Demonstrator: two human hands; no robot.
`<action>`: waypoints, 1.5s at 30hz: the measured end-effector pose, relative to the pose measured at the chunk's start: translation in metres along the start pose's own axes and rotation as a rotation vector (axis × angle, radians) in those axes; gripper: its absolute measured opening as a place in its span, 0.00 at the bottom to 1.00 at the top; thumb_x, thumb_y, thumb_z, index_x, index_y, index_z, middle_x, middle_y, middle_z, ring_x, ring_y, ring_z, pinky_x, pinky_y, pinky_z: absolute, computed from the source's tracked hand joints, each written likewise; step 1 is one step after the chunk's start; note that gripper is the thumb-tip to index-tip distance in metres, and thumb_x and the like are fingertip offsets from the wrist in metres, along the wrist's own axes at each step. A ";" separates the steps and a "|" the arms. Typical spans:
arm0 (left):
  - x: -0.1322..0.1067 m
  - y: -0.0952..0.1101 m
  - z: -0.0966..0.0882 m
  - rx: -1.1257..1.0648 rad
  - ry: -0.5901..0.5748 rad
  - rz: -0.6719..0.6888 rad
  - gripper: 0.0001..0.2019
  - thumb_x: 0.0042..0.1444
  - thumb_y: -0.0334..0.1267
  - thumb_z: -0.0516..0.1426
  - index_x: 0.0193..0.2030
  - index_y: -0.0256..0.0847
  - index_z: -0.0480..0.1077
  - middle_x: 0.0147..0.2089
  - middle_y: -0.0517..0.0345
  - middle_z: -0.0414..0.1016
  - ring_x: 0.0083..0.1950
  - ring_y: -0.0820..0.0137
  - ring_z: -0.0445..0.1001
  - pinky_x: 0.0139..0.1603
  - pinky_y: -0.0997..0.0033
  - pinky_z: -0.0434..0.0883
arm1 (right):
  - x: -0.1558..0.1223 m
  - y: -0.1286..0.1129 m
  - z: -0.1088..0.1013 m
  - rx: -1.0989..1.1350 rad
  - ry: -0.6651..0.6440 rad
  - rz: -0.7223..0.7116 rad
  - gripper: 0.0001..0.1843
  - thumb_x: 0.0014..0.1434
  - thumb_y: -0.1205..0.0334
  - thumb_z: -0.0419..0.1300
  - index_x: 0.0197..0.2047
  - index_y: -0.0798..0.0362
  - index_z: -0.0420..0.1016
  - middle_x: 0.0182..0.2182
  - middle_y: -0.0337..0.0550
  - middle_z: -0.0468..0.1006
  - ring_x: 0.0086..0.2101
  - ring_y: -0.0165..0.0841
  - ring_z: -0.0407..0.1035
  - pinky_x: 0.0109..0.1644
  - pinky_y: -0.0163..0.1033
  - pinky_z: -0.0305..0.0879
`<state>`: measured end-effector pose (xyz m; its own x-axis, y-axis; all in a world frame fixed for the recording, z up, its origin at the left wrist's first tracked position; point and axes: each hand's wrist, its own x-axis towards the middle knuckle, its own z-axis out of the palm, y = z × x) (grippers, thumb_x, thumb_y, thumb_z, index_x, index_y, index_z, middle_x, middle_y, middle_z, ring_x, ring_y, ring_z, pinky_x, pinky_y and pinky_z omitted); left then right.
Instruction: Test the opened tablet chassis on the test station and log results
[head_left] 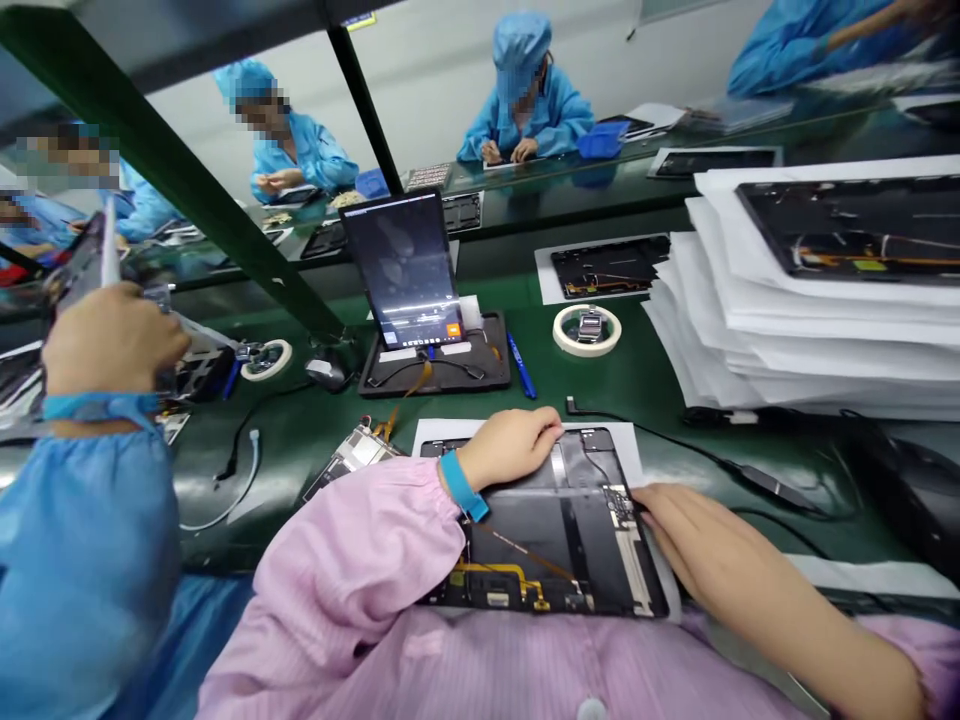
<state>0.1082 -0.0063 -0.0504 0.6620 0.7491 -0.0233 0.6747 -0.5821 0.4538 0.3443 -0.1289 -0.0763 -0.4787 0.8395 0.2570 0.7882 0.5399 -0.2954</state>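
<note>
Pink sleeve [360,560]: nearest the camera, crossing the lower left towards the open shell.
Co-worker's hand [112,340]: far left, raised beside a tilted panel, apart from the wearer's work.
White cable [253,465]: curved on the green worktop [637,385], connected to nothing that I can make out.
Metal-cased module [356,448]: just beyond the pink sleeve, partly covered by it.
Propped tablet [405,270]: screen lit, leaning over a dark tray behind the work.
Left hand [506,447]: over the shell's far part, fingers bent together by its far edge; whether this grip has hold of anything, I cannot tell.
Tablet shell [525,512]: lying on a white sheet [628,445] right before the wearer, its inside facing up, with a yellow ribbon [495,568] and a small circuit board [621,507] exposed.
Shell work: probably steadying or aligning the shell, or seating a part near its far edge.
Right hand [694,535]: fingers straight and close together against the shell's right edge; thumb hidden, so how far this grip closes is unclear.
Edge move: would seem to call for light, even pressure, with fingertips clear of ribbon and board.
Paper stack [739,330]: far right, another dark shell on top.
</note>
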 end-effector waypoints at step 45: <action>-0.037 -0.144 -0.082 0.364 0.752 -0.523 0.19 0.59 0.37 0.52 0.56 0.32 0.65 0.55 0.41 0.71 0.59 0.54 0.65 0.57 0.55 0.66 | 0.079 0.033 -0.017 0.108 0.415 0.210 0.18 0.62 0.52 0.53 0.52 0.52 0.71 0.30 0.41 0.75 0.26 0.30 0.69 0.31 0.35 0.67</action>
<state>-0.0408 0.0757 -0.0417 -0.0433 0.8721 0.4874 0.9662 -0.0875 0.2425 0.3390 -0.0465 -0.0499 -0.1013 0.8478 0.5206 0.7963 0.3828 -0.4684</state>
